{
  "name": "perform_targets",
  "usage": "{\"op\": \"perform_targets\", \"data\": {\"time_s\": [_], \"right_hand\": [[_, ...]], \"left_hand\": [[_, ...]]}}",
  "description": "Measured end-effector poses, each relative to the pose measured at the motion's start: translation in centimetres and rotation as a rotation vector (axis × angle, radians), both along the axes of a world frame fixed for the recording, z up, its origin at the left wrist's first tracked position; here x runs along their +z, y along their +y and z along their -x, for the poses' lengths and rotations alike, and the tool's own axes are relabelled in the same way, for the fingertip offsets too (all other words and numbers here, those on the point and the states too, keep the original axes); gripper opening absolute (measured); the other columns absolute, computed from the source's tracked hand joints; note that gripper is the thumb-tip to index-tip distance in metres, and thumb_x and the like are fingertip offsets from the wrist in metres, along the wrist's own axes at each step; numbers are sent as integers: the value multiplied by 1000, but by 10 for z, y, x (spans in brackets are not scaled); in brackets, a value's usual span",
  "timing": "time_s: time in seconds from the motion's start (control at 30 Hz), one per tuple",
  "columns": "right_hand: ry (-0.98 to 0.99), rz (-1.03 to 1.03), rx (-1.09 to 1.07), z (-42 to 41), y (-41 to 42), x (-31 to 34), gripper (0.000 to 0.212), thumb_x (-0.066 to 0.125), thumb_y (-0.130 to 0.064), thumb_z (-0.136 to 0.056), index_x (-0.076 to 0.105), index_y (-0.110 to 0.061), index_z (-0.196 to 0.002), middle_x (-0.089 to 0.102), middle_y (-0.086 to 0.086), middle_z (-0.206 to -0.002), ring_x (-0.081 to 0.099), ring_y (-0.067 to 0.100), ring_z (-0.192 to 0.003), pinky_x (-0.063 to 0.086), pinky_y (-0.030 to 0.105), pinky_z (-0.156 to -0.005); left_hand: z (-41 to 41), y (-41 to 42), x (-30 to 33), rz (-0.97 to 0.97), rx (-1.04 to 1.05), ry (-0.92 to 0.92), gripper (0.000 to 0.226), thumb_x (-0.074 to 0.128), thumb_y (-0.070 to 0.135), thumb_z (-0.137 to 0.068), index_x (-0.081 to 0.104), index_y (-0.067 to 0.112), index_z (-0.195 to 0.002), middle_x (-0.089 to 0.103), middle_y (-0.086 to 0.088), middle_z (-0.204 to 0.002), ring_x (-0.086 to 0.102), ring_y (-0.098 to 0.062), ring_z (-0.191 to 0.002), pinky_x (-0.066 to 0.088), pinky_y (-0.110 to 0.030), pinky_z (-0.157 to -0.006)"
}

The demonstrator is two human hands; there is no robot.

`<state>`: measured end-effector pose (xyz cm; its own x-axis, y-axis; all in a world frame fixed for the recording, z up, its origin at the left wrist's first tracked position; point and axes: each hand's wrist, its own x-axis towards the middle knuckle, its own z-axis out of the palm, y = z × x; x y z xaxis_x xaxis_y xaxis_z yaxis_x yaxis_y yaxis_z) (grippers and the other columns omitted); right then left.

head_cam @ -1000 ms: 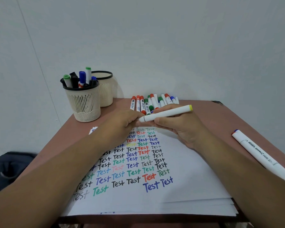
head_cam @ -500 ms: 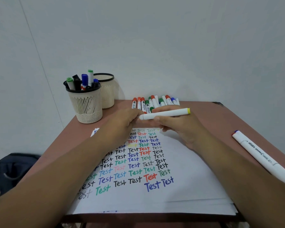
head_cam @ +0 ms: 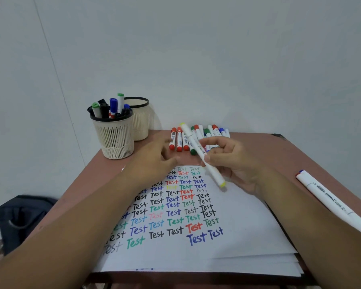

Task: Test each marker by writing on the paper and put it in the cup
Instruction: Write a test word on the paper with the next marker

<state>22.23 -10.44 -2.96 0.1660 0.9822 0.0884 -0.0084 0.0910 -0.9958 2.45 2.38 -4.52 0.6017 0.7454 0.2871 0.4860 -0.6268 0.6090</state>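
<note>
Row of markers (head_cam: 198, 138) just behind both hands (head_cam: 227, 161).

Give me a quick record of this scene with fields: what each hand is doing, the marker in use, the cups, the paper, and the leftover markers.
right hand: holds the white yellow-tipped marker, tilted over the paper
left hand: open, holds nothing, blurred
front cup: cream mesh cup, holds several capped markers
rear cup: second cream mesh cup, contents not visible
paper: white sheet covered in coloured "Test" words
untested pile: row of capped markers at the table's far edge
stray: long white blue-tipped marker on the table at right
</note>
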Motion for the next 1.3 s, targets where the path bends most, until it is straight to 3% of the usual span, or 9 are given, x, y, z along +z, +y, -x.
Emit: {"op": "perform_targets", "data": {"time_s": [0.13, 0.3, 0.47, 0.6, 0.7, 0.83, 0.9, 1.1, 1.3], "right_hand": [[-8, 12, -40, 1, 0, 2, 75, 70, 11, -88, 47, -35, -142, 64, 17, -77, 56, 20, -54, 51, 26, -50], [14, -8, -139, 1, 4, -1, 100, 68, 12, -89, 20, -40, -160, 63, 14, -68, 57, 22, -53, 50, 32, -50], [19, -74, -224, 0, 5, 0, 100, 73, 12, -86, 24, -39, -157, 68, 15, -68, 63, 24, -57, 55, 32, -56], [29, -139, -298, 1, 3, 4, 98, 75, 12, -84, 27, -41, -151, 73, 26, -80, 72, 31, -68, 60, 36, -60], [46, -173, -357, 7, 2, 9, 98, 73, 14, -85, 26, -44, -148, 72, 31, -89, 77, 30, -74, 61, 34, -57], [-93, -163, -361, 15, 7, 20, 102, 77, 5, -86, 23, -58, -147, 75, 22, -89, 75, 40, -87, 64, 54, -72], [-283, -170, -374, 19, 14, 29, 101, 80, -5, -87, 21, -60, -146, 77, 12, -85, 77, 30, -82, 64, 52, -79], [-453, -317, -394, 47, 56, 71, 100, 80, -10, -86, 19, -56, -149, 76, 6, -81, 76, 19, -74, 64, 44, -81], [-487, -475, -410, 81, 115, 102, 101, 78, -10, -88, 14, -48, -155, 74, 5, -77, 74, 14, -72, 63, 37, -79]], "left_hand": [[3, 4, 5, 42, -84, 187, 27, 72, 58, -81, 65, 38, -98, 66, 14, -91, 63, -4, -83, 56, -34, -77], [12, 14, 13, 7, -279, 372, 41, 74, 56, -79, 59, 43, -115, 56, 22, -105, 54, 1, -98, 51, -32, -88], [12, 10, 19, -33, -248, 462, 55, 73, 61, -80, 57, 38, -127, 54, 20, -114, 53, 0, -105, 50, -29, -94], [18, -5, 15, -160, -137, 568, 62, 56, 76, -81, 50, 45, -134, 44, 16, -131, 42, -9, -123, 43, -32, -96], [26, -26, 10, -90, -110, 622, 86, 38, 92, -76, 33, 47, -148, 36, 12, -140, 34, -15, -132, 36, -43, -109], [36, -39, 4, -104, -126, 668, 94, 23, 98, -72, 15, 52, -153, 20, 11, -157, 21, -18, -143, 21, -48, -118], [41, -36, 4, -79, -115, 657, 93, 23, 98, -72, 13, 55, -153, 12, 11, -163, 13, -19, -148, 14, -48, -121], [48, -20, 8, -55, -71, 627, 92, 30, 96, -74, 16, 53, -154, 11, 12, -166, 9, -17, -152, 11, -50, -123], [47, -15, 10, -64, -58, 519, 101, 35, 97, -70, 30, 40, -153, 30, 18, -158, 27, -11, -143, 25, -46, -119]]}}
